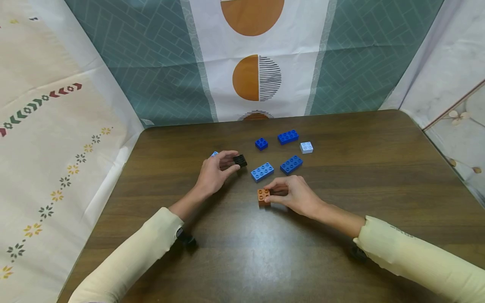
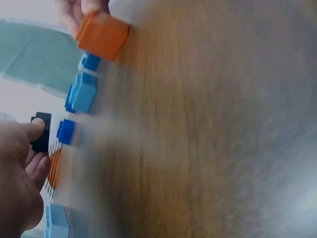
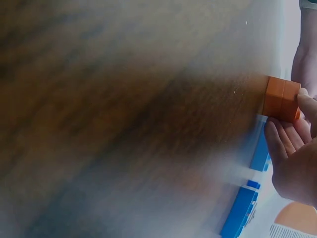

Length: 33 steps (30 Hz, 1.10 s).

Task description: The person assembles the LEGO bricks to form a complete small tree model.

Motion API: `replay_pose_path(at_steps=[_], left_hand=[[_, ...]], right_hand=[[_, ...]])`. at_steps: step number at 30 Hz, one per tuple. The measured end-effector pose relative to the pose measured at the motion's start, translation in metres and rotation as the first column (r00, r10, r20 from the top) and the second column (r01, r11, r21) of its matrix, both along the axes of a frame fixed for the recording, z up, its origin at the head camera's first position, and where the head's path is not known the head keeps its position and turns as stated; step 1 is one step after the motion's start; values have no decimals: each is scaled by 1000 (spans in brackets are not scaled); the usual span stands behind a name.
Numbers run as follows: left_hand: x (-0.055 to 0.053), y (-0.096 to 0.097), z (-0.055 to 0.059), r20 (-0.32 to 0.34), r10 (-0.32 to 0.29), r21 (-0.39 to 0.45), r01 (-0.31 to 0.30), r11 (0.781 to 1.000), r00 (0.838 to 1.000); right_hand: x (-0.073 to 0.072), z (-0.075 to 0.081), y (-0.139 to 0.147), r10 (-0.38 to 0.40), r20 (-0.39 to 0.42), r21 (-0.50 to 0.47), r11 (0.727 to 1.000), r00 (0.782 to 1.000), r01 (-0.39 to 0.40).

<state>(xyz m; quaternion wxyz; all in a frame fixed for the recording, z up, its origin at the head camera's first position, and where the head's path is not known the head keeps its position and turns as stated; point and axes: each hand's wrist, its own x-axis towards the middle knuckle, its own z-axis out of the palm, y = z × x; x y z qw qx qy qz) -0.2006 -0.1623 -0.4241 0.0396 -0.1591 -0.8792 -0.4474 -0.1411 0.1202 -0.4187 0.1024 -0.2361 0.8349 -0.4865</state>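
Bench (image 1: 235,261) spreads broadly, with room on the near side, its far edge well beyond the right hand (image 1: 297,195), whose fingers (image 1: 279,182), parted one block's width, pinch an orange block (image 1: 262,197), perhaps two stacked. The left hand (image 1: 213,173) likewise pinches a black brick (image 1: 240,160). Around them I count three dark blue bricks (image 1: 291,165), two light blue bricks (image 1: 262,172), one white brick (image 1: 306,147).

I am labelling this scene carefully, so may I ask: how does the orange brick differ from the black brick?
The right hand grips the orange brick; the left hand grips the black brick. The orange brick is nearer the person, the black brick farther away. Both are pinched between thumb and fingers.
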Motion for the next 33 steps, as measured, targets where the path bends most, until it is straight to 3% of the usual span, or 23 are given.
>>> replay_pose_path(at_steps=[9,16,24,33], left_hand=[[28,10,12,25,-150,88,147,985,988],[44,18,11,17,-234,121,231,965,972],[54,24,7,30,-300,125,295,947,953],[61,30,3,36,-318,141,310,940,947]], right_hand=[[0,0,1,-9,-25,7,1000,1000,9],[-1,-1,1,-7,-44,2,1000,999,7],[-1,-1,0,3,-24,-6,1000,1000,-3],[-1,-1,-1,4,13,-15,1000,1000,-4]])
